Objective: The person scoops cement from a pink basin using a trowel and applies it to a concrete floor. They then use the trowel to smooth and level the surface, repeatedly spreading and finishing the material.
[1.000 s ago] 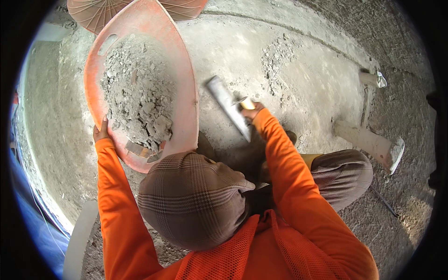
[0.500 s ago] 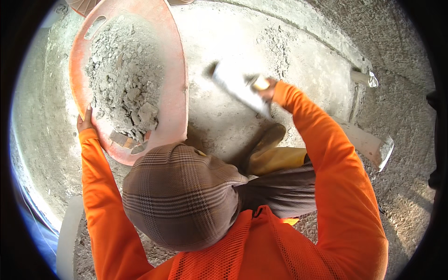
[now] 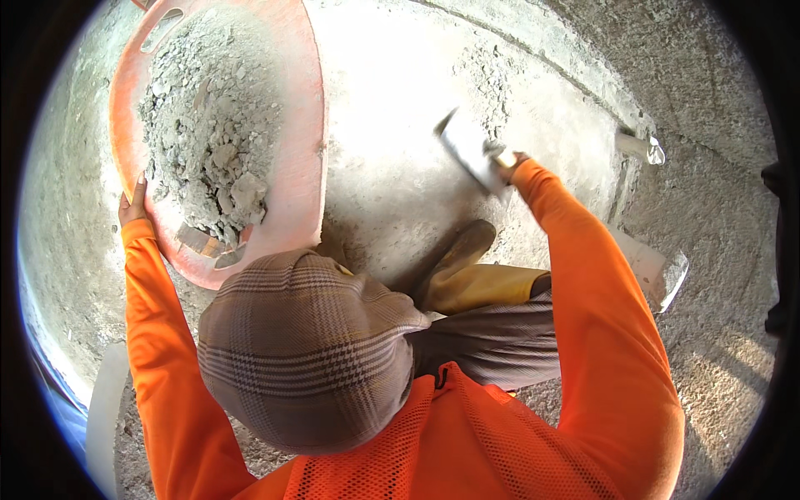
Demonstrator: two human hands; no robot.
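On the basin's edge (image 3: 121, 117), the left grip (image 3: 134, 205) is clasped; past open floor (image 3: 375, 187), the right grip (image 3: 514, 165) holds a trowel (image 3: 470, 152).

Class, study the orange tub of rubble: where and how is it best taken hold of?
Probably by its two slots: the far slot and near slot pierce the orange tub's rim towards opposite ends. Come from outside each end, fingers through the opening; the heaped rubble leaves both slots visible. The left hand is on the left rim, between them.
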